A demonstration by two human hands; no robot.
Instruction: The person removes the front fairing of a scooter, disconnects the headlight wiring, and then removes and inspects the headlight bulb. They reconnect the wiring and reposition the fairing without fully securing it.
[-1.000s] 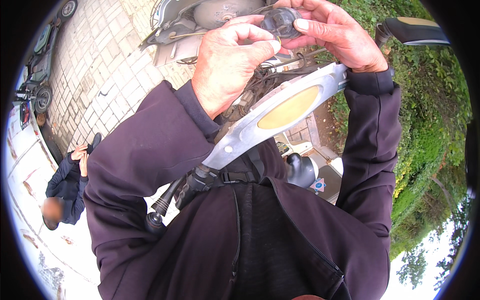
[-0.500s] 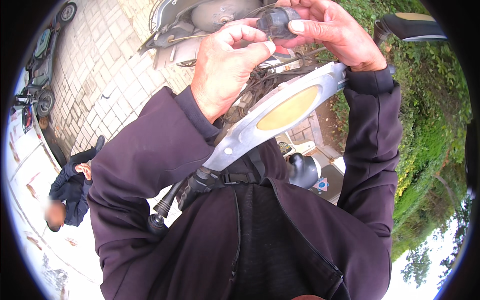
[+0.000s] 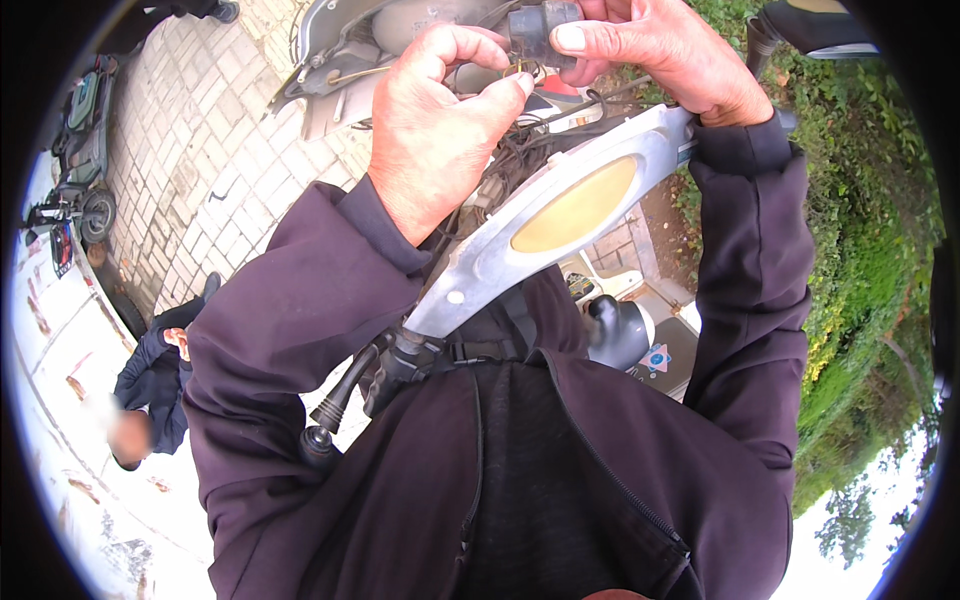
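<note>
At the top centre, my right hand [image 3: 665, 55] is closed around a dark grey, rounded plastic part [image 3: 537, 33], thumb along its side. My left hand [image 3: 440, 125] sits just left of it, thumb and forefinger curled into a pinch below the part. Something thin and yellowish shows by those fingertips, too small to name. Under both wrists runs the silver handlebar cover [image 3: 550, 225] of a scooter, with a tan oval panel. Behind it, a tangle of dark wires [image 3: 515, 165] hangs in the opened front.
Loosened body panels [image 3: 330, 70] lie beyond my left hand. A black grip with a lever [image 3: 395, 370] is close to my waist. A person in dark clothes [image 3: 155, 375] is at the left, below a parked scooter [image 3: 90, 150]. Green hedge [image 3: 860, 270] lines the right side.
The grey part has turned in my right hand and shifted slightly left and up. My left hand has moved a little left, away from it. A dark-clothed leg and shoe now show at upper left.
</note>
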